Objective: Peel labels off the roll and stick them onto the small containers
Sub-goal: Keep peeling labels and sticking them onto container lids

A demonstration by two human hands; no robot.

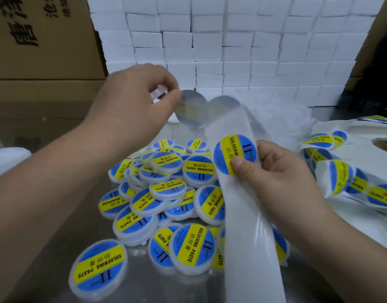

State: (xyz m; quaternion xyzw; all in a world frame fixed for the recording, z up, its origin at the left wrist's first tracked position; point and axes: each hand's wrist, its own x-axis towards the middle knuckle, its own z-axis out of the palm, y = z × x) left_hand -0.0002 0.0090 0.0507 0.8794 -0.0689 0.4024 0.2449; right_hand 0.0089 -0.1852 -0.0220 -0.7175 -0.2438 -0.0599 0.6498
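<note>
- Nearest the viewer, below both hands: a heap of labelled containers [98, 263] lies on the metal table [63, 215]. Each one visible carries a blue-and-yellow sticker on its lid. This portion of the task is judged done.
- Backing strip [251, 248]: the stretch hanging down below the right hand is bare, its labels already taken.
- Right hand [282, 178]: fingers curled round the backing strip, with the thumb pressed on the lower edge of the next label [234, 153]. That label is on the strip, not yet lifted.
- Outboard of the right hand: the label roll [352, 180] lies in loose coils with many stickers on it. Plenty of stock remains.
- Left hand [131, 108], raised beyond the heap: fingers curled, the tips pinching a peeled label [191, 111] by its edge, grey underside toward the camera. A pale translucent item shows at the fingertips; motion blur prevents confirming it as a container.
- A second grey disc sits just right of the peeled label; its nature cannot be determined.
- Beyond both hands: a clear plastic bag [284, 114] holds pale contents, possibly unlabelled stock, though this is unconfirmed.
- Farthest: stacked white boxes [253, 40], with cardboard cartons [41, 40] beyond the left hand.
- Assessment: work is mid-run, with one label in transit and further labelling outstanding.
</note>
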